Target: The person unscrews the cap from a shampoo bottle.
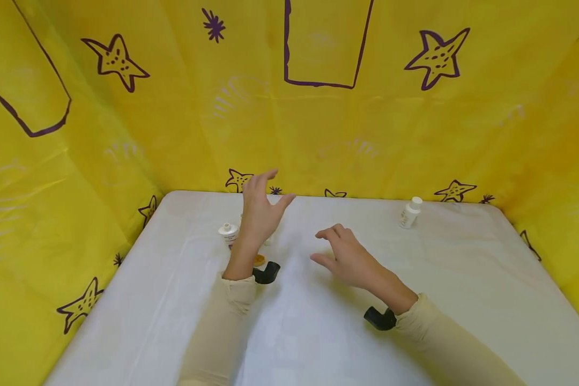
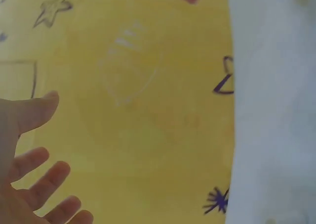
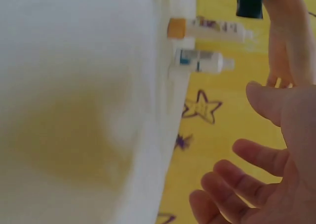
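Both hands are raised above the white table with fingers spread and loosely bent, holding nothing. My left hand (image 1: 260,217) is over the left part, its thumb apart from the fingers. Beside its wrist stands a white bottle (image 1: 228,230) with a narrow top; the forearm hides things behind it. An orange round piece (image 1: 259,260) shows by that wrist. My right hand (image 1: 349,257) is near the middle, thumb and fingers apart. The right wrist view shows a white tube (image 3: 217,28) with an orange base, next to a white bottle with a blue label (image 3: 200,61).
A white capped bottle (image 1: 408,213) stands at the back right of the table (image 1: 463,268). Yellow cloth walls (image 1: 318,123) with drawn starfish enclose the back and sides. Black wrist mounts (image 1: 266,273) jut from both sleeves.
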